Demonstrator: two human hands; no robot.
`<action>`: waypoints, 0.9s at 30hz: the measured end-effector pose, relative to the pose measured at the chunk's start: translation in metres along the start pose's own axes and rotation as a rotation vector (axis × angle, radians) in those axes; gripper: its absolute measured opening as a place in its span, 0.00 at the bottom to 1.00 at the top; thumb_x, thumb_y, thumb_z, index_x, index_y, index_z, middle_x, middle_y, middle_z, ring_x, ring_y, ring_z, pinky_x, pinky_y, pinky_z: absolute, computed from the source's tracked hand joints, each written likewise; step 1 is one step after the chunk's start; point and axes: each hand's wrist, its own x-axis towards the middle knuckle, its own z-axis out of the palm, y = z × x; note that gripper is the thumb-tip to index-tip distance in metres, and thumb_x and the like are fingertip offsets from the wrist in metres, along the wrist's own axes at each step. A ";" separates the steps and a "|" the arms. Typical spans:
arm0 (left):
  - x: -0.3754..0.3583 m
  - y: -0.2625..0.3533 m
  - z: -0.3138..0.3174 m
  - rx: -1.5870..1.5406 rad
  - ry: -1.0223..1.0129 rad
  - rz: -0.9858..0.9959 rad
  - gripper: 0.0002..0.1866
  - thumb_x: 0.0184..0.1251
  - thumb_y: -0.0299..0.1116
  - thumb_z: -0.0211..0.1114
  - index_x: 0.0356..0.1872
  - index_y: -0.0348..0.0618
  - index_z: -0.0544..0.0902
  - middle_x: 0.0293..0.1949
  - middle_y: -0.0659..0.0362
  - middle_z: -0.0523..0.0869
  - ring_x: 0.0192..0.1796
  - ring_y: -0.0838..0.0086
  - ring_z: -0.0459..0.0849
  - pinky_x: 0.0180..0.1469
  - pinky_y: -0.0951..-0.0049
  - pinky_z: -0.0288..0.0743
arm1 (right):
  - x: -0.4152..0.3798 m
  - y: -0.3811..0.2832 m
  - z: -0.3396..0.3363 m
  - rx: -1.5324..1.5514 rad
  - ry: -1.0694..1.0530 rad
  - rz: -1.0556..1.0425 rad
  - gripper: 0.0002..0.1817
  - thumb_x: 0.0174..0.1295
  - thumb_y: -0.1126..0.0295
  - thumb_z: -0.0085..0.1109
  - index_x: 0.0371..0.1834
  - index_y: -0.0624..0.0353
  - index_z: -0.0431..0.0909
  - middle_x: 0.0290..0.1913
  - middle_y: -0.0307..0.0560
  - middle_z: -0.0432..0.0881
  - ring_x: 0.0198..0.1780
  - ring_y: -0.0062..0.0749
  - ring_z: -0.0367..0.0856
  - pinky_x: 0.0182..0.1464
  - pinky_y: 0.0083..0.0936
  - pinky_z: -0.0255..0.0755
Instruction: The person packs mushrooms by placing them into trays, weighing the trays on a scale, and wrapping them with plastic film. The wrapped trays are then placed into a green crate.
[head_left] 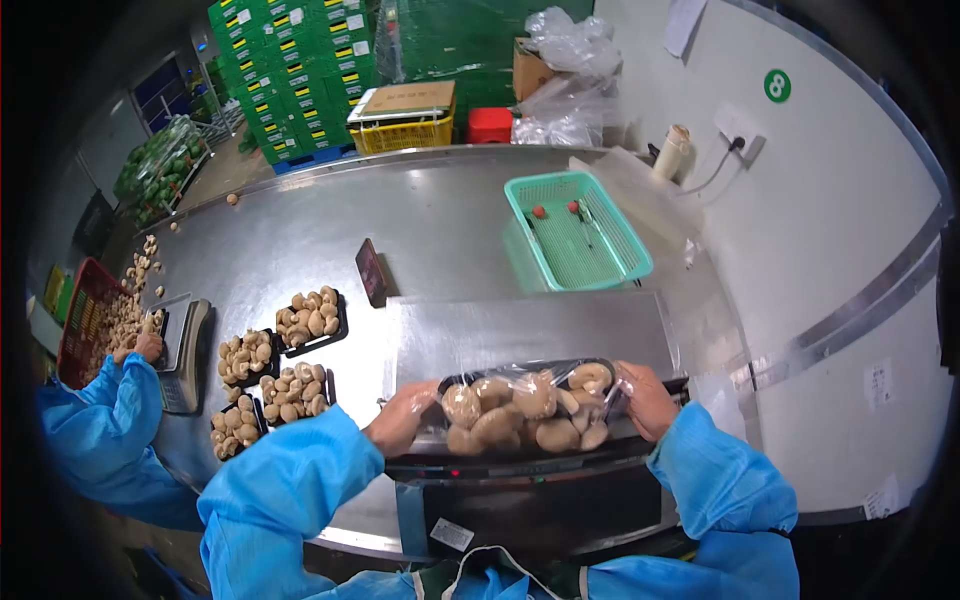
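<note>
A black tray of brown mushrooms under clear plastic film is held between my two hands, above the front edge of the wrapping machine. My left hand grips the tray's left end, fingers closed on film and rim. At the opposite end, my right hand is closed on it the same way. The film looks stretched and shiny over the caps. To the left stand several black trays heaped with mushrooms, with no film visible on them.
A green basket with small red-ended tools sits at the back right. An upright phone-like slab stands mid-table. At left, a co-worker's hand is by a scale and a red crate. A white wall bounds the right.
</note>
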 end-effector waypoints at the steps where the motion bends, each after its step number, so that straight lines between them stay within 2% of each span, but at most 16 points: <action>1: -0.022 -0.003 0.008 0.050 -0.011 -0.066 0.18 0.70 0.36 0.48 0.51 0.33 0.76 0.47 0.53 0.81 0.48 0.69 0.81 0.52 0.68 0.75 | -0.024 -0.005 0.007 -0.033 0.006 0.053 0.15 0.69 0.65 0.45 0.45 0.66 0.76 0.40 0.39 0.79 0.42 0.21 0.71 0.49 0.22 0.65; 2: -0.046 0.003 0.023 0.099 -0.026 -0.136 0.17 0.70 0.36 0.49 0.50 0.34 0.76 0.48 0.53 0.81 0.49 0.68 0.81 0.52 0.68 0.75 | -0.046 -0.002 0.012 -0.064 0.013 0.111 0.15 0.69 0.65 0.45 0.44 0.66 0.76 0.40 0.39 0.79 0.42 0.20 0.71 0.49 0.22 0.64; 3: -0.060 -0.018 0.028 -0.056 0.025 -0.167 0.17 0.70 0.36 0.48 0.51 0.34 0.76 0.48 0.53 0.81 0.49 0.68 0.81 0.53 0.67 0.75 | -0.067 0.010 0.016 -0.183 0.026 0.185 0.16 0.69 0.63 0.45 0.42 0.66 0.76 0.38 0.38 0.79 0.40 0.18 0.70 0.48 0.21 0.65; 6: -0.091 -0.095 0.033 -0.353 0.116 -0.314 0.20 0.72 0.40 0.43 0.53 0.37 0.74 0.50 0.54 0.80 0.52 0.65 0.79 0.58 0.62 0.70 | -0.108 0.055 0.033 0.155 0.155 0.396 0.17 0.69 0.59 0.46 0.38 0.64 0.77 0.32 0.35 0.77 0.34 0.18 0.69 0.40 0.19 0.64; 8: -0.105 -0.116 0.048 -0.406 0.241 -0.509 0.21 0.72 0.42 0.42 0.55 0.37 0.72 0.53 0.52 0.78 0.56 0.63 0.76 0.61 0.59 0.67 | -0.120 0.086 0.026 0.182 0.129 0.649 0.14 0.67 0.61 0.49 0.39 0.61 0.77 0.31 0.33 0.76 0.34 0.17 0.73 0.36 0.19 0.68; 9: -0.108 -0.123 0.051 -0.422 0.252 -0.502 0.22 0.71 0.43 0.43 0.56 0.37 0.71 0.54 0.52 0.77 0.58 0.62 0.74 0.62 0.58 0.65 | -0.125 0.097 0.024 0.213 0.096 0.609 0.12 0.66 0.63 0.49 0.41 0.61 0.76 0.32 0.34 0.76 0.35 0.18 0.74 0.36 0.19 0.69; 10: -0.111 -0.124 0.053 -0.484 0.254 -0.436 0.21 0.70 0.42 0.45 0.53 0.36 0.74 0.51 0.50 0.79 0.54 0.60 0.78 0.58 0.60 0.69 | -0.130 0.103 0.022 0.243 0.063 0.569 0.11 0.66 0.65 0.50 0.42 0.60 0.76 0.33 0.34 0.77 0.36 0.18 0.75 0.36 0.19 0.70; 12: -0.109 -0.131 0.045 -0.458 0.161 -0.324 0.19 0.69 0.40 0.46 0.51 0.36 0.75 0.49 0.52 0.81 0.52 0.63 0.79 0.56 0.62 0.71 | -0.135 0.095 0.020 0.463 -0.002 0.431 0.14 0.64 0.70 0.50 0.51 0.63 0.72 0.41 0.42 0.80 0.37 0.26 0.80 0.42 0.22 0.76; 13: -0.114 -0.177 0.011 -0.496 0.220 -0.204 0.19 0.67 0.39 0.48 0.50 0.37 0.75 0.48 0.53 0.80 0.50 0.65 0.79 0.54 0.66 0.72 | -0.138 0.096 0.016 0.532 -0.007 0.436 0.14 0.64 0.70 0.50 0.51 0.64 0.71 0.42 0.44 0.80 0.38 0.26 0.80 0.42 0.22 0.75; 16: -0.128 -0.135 0.052 -0.471 0.355 -0.126 0.20 0.67 0.42 0.47 0.51 0.38 0.74 0.50 0.54 0.79 0.50 0.68 0.78 0.52 0.67 0.71 | -0.148 0.100 0.024 0.645 0.099 0.479 0.16 0.65 0.68 0.50 0.52 0.65 0.71 0.42 0.44 0.79 0.39 0.25 0.79 0.40 0.21 0.74; 18: -0.133 -0.136 0.066 -0.403 0.366 -0.066 0.22 0.67 0.46 0.47 0.52 0.39 0.74 0.51 0.55 0.78 0.50 0.69 0.77 0.52 0.67 0.69 | -0.150 0.092 0.052 0.267 0.312 0.319 0.13 0.64 0.64 0.53 0.43 0.63 0.77 0.37 0.42 0.78 0.36 0.22 0.76 0.40 0.21 0.70; 19: -0.136 -0.143 0.068 -0.368 0.451 0.003 0.23 0.67 0.47 0.47 0.53 0.39 0.74 0.51 0.56 0.78 0.50 0.69 0.77 0.51 0.68 0.69 | -0.149 0.105 0.055 -0.149 0.349 0.075 0.13 0.64 0.64 0.53 0.36 0.65 0.78 0.33 0.42 0.77 0.31 0.18 0.73 0.34 0.20 0.68; 20: -0.137 -0.149 0.069 -0.332 0.533 0.076 0.23 0.68 0.47 0.47 0.53 0.39 0.74 0.51 0.56 0.78 0.50 0.69 0.77 0.51 0.68 0.69 | -0.147 0.110 0.060 -0.389 0.487 -0.110 0.13 0.64 0.65 0.54 0.33 0.67 0.77 0.27 0.42 0.75 0.28 0.17 0.72 0.31 0.20 0.68; 22: -0.137 -0.153 0.069 -0.298 0.548 0.104 0.24 0.68 0.48 0.46 0.54 0.40 0.73 0.49 0.58 0.79 0.49 0.72 0.77 0.47 0.70 0.70 | -0.146 0.112 0.068 -0.161 0.550 0.033 0.13 0.67 0.64 0.49 0.30 0.63 0.75 0.21 0.36 0.71 0.21 0.14 0.68 0.22 0.15 0.63; 25: -0.138 -0.149 0.062 -0.181 0.609 0.157 0.22 0.69 0.47 0.47 0.52 0.40 0.74 0.44 0.59 0.80 0.41 0.75 0.78 0.40 0.75 0.71 | -0.145 0.116 0.077 0.069 0.685 0.080 0.14 0.68 0.65 0.48 0.26 0.60 0.71 0.16 0.33 0.66 0.17 0.12 0.64 0.18 0.15 0.58; 27: -0.135 -0.142 0.061 -0.023 0.638 0.063 0.17 0.69 0.45 0.50 0.46 0.42 0.76 0.37 0.60 0.81 0.29 0.78 0.75 0.33 0.79 0.68 | -0.137 0.138 0.075 -0.010 0.739 -0.023 0.14 0.68 0.65 0.47 0.24 0.59 0.69 0.16 0.33 0.66 0.17 0.13 0.62 0.17 0.16 0.57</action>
